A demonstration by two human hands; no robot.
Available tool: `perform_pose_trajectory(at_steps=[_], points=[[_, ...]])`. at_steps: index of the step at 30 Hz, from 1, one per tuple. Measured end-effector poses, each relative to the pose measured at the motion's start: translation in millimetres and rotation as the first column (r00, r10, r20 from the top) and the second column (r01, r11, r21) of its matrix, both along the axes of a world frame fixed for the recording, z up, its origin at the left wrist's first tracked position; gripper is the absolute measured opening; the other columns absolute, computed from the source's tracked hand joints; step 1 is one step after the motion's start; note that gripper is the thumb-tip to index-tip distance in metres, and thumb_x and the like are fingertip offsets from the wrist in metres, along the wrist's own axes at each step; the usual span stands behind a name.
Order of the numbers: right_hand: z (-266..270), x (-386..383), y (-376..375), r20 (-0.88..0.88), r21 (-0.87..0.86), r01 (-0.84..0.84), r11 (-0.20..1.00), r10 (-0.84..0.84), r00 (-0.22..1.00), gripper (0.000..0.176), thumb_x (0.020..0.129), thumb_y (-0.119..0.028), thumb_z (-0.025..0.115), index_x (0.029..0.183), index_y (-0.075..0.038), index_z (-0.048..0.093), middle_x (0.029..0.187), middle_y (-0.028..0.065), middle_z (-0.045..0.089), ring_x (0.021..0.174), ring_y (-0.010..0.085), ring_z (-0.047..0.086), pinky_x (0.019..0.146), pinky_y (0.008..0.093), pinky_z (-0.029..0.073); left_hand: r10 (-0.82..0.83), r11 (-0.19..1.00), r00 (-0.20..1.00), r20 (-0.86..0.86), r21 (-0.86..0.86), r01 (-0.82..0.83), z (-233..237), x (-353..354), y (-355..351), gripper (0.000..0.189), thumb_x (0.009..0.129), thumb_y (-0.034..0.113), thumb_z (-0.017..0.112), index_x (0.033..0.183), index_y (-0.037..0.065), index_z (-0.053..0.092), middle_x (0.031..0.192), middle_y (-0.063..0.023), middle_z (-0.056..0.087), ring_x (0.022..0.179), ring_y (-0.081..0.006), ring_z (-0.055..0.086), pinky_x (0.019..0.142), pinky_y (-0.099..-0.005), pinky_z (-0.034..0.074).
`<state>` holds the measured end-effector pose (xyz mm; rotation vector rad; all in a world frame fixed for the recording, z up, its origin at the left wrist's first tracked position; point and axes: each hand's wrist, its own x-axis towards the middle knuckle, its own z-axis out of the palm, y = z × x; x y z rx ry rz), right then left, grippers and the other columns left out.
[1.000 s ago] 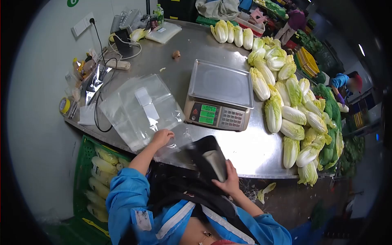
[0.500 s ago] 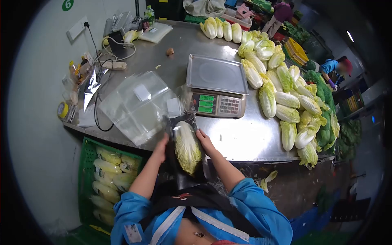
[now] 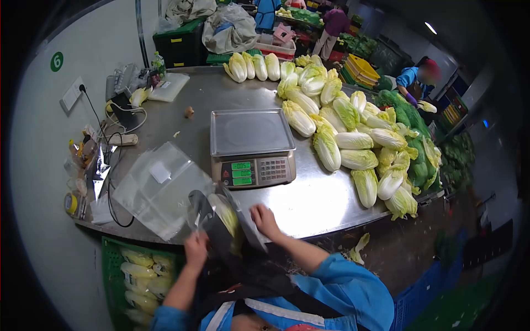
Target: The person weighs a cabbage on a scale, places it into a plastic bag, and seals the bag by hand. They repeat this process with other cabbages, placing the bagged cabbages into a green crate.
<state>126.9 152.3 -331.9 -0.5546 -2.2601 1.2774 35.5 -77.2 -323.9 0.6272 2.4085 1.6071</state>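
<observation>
In front of my body a napa cabbage [image 3: 225, 214] sits tilted inside a clear plastic bag [image 3: 247, 220], its lower part hidden by the bag and dark apron. My left hand [image 3: 196, 249] is closed on the bag's left side. At the right side, my right hand [image 3: 266, 222] has its fingers curled at the bag's edge; the exact pinch is hard to see. A digital scale [image 3: 253, 132] stands just beyond, its pan bare and its green display lit. Flat clear bags [image 3: 160, 190] lie in a stack left of my hands.
Many napa cabbages [image 3: 353, 140] are heaped on the steel table's right side. A green crate [image 3: 110, 265] of bagged cabbages stands below the left edge. Cables [image 3: 113, 187] and small items line the wall. A co-worker [image 3: 417, 83] stands at the far right.
The bag with the cabbage has turned and tilted, and its sides stand wider apart. My left hand has moved down and left, my right hand slightly down. The camera view has shifted.
</observation>
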Motion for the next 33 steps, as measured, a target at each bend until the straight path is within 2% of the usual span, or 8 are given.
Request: perform_pose_trajectory(at_steps=[4, 9, 12, 15, 22, 27, 29, 33], points=[[94.7, -57.1, 43.9, -0.081, -0.230, -0.222, 0.948, 0.209, 0.975, 0.020, 0.088, -0.020, 0.052, 0.086, -0.001, 0.052, 0.065, 0.0096, 0.052, 0.060, 0.0163, 0.051, 0.058, 0.0314, 0.043, -0.124, 0.882, 0.858, 0.499, 0.451, -0.135, 56.2, -62.8, 37.1, 0.027, 0.090, 0.028, 0.050, 0.080, 0.004, 0.056, 0.072, -0.0003, 0.059, 0.058, -0.0105, 0.052, 0.050, -0.0281, 0.040], [169.9, -22.3, 47.4, -0.249, 0.224, -0.234, 0.946, 0.288, 0.925, 0.027, 0.076, -0.020, 0.064, 0.096, -0.005, 0.053, 0.088, 0.0117, 0.059, 0.085, 0.0280, 0.057, 0.069, 0.0335, 0.045, 0.031, 0.759, 0.700, 0.713, 0.439, -0.481, 72.4, -37.4, 63.7, 0.023, 0.090, 0.031, 0.050, 0.084, 0.009, 0.054, 0.068, 0.0019, 0.053, 0.059, -0.0099, 0.053, 0.052, -0.0269, 0.043], [191.4, 16.7, 31.3, -0.082, 0.639, -0.403, 0.655, 0.579, 0.811, 0.065, 0.061, -0.042, 0.071, 0.110, -0.004, 0.050, 0.106, 0.0151, 0.052, 0.106, 0.0321, 0.047, 0.089, 0.0422, 0.035, -0.038, 0.815, 0.793, 0.608, 0.479, -0.328, 57.7, -34.9, 65.5, 0.020, 0.089, 0.029, 0.051, 0.085, 0.010, 0.051, 0.071, 0.0005, 0.052, 0.059, -0.0114, 0.052, 0.049, -0.0274, 0.043], [165.1, 1.4, 38.5, 0.238, 0.809, -0.492, 0.320, 0.588, 0.773, 0.021, 0.070, -0.025, 0.058, 0.081, -0.008, 0.053, 0.074, 0.0071, 0.056, 0.077, 0.0242, 0.058, 0.080, 0.0385, 0.040, -0.109, 0.827, 0.811, 0.575, 0.506, -0.247, 58.5, -33.5, 77.3, 0.020, 0.090, 0.029, 0.051, 0.084, 0.009, 0.051, 0.070, 0.0007, 0.052, 0.059, -0.0112, 0.052, 0.049, -0.0267, 0.043], [343.2, 81.6, 132.3, -0.763, 0.623, 0.551, 0.556, 0.275, 0.585, 0.019, 0.057, -0.001, 0.063, 0.076, -0.005, 0.061, 0.066, 0.0045, 0.057, 0.061, 0.0214, 0.054, 0.057, 0.0329, 0.040, -0.215, 0.835, 0.832, 0.511, 0.539, -0.115, 63.7, -13.0, 63.2, 0.018, 0.088, 0.025, 0.053, 0.086, 0.007, 0.051, 0.067, -0.0026, 0.055, 0.055, -0.0147, 0.055, 0.051, -0.0296, 0.045], [229.0, 20.9, 171.5, -0.534, 0.792, 0.386, 0.473, 0.228, 0.814, 0.016, 0.060, -0.006, 0.067, 0.075, -0.008, 0.062, 0.071, 0.0047, 0.059, 0.067, 0.0227, 0.056, 0.060, 0.0338, 0.043, -0.257, 0.949, 0.696, 0.671, 0.311, 0.051, 40.3, 85.8, 12.9, 0.017, 0.089, 0.017, 0.051, 0.096, 0.001, 0.051, 0.074, -0.0103, 0.062, 0.058, -0.0155, 0.056, 0.053, -0.0260, 0.045], [139.9, 14.2, 155.5, -0.014, 0.898, 0.045, 0.439, -0.074, 0.997, 0.011, 0.066, -0.014, 0.063, 0.077, -0.011, 0.063, 0.075, 0.0056, 0.062, 0.070, 0.0227, 0.058, 0.062, 0.0352, 0.045, -0.293, 0.954, 0.600, 0.744, 0.268, 0.134, -12.9, 120.2, -18.4, 0.018, 0.088, 0.016, 0.050, 0.098, 0.001, 0.051, 0.083, -0.0142, 0.064, 0.058, -0.0138, 0.055, 0.053, -0.0238, 0.045], [2.6, 68.0, -16.3, 0.445, 0.304, -0.546, 0.781, 0.390, 0.806, 0.014, 0.072, -0.023, 0.059, 0.080, -0.015, 0.067, 0.080, 0.0078, 0.063, 0.078, 0.0259, 0.061, 0.067, 0.0395, 0.047, -0.288, 0.957, 0.568, 0.771, 0.216, 0.193, -51.6, 143.4, -40.6, 0.024, 0.089, 0.017, 0.048, 0.105, -0.001, 0.052, 0.088, -0.0119, 0.064, 0.071, -0.0146, 0.060, 0.062, -0.0248, 0.044]])
